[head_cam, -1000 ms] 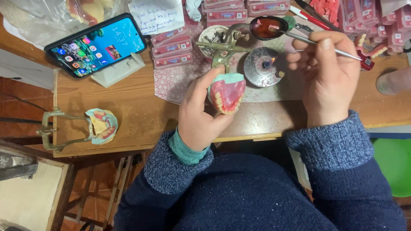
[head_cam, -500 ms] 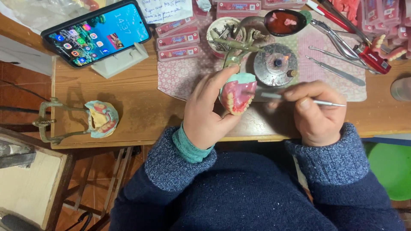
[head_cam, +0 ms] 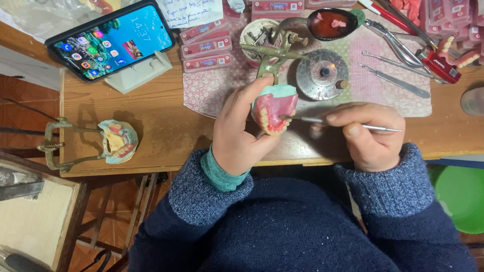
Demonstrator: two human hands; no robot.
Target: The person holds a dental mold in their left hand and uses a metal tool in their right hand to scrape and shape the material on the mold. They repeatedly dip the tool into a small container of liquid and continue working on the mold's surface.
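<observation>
Denture model (head_cam: 275, 108), partly hidden in left hand (head_cam: 237, 136)'s grip; right hand (head_cam: 370, 133) pinches metal tool (head_cam: 343, 123).

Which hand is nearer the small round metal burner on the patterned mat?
Left. The left hand lies just below-left of the small round metal burner, holding the pink denture model; the right hand sits lower.

Wooden tabletop (head_cam: 166, 136), worn, light brown. Pink patterned cloth (head_cam: 383, 100) spread at middle. Left of cloth: smartphone (head_cam: 111, 39) leaning on white stand (head_cam: 138, 75). Far left of cloth, near tabletop edge: brass articulator with dental cast (head_cam: 93, 143). At cloth's upper left corner: flat pink boxes (head_cam: 206, 48), stacked. Right of cloth, at frame edge: grey round object (head_cam: 474, 100), partly cut off.
</observation>
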